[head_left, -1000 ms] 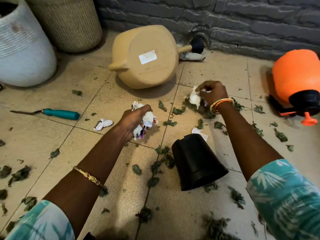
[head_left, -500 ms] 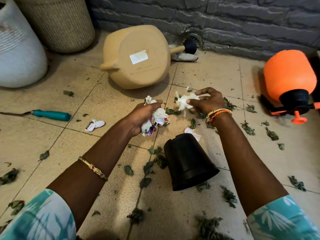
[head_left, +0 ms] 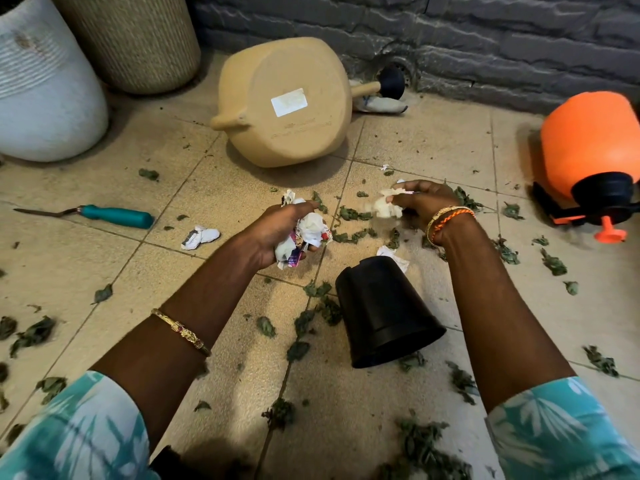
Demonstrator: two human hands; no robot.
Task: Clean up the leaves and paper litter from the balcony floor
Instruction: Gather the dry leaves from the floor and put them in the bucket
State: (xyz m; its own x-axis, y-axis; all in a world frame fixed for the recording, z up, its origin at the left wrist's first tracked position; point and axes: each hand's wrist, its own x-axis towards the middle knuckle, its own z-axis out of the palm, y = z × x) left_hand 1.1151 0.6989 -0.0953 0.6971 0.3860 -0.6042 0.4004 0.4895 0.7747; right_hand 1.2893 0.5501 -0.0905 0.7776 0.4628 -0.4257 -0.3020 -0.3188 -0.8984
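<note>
On the tiled balcony floor (head_left: 86, 271) in front of you, the cleanup is only partly along. Your left hand (head_left: 277, 233) grips a wad of crumpled paper scraps (head_left: 308, 237), white with some coloured print, so several pieces are already gathered. Your right hand (head_left: 424, 202) pinches one more white paper piece (head_left: 386, 204), held just above the floor and near the left hand, as if about to join the wad.

Counting what is left of the paper: one crumpled scrap (head_left: 200, 237) lies near the teal-handled trowel (head_left: 104, 215), one white scrap (head_left: 391, 255) peeks out behind the tipped black plastic pot (head_left: 384, 311), and a tiny bit (head_left: 384, 167) lies by the overturned beige watering can (head_left: 284, 102). That makes three still down, by my count.

As for the leaves (head_left: 349, 233), none seem collected; dozens of small wilted green ones are scattered across the tiles, too many to count exactly. One orange pressure sprayer (head_left: 588, 147) lies at the right, and two tall planters, one white planter (head_left: 41, 88) and one woven planter (head_left: 138, 39), stand at the back left.
</note>
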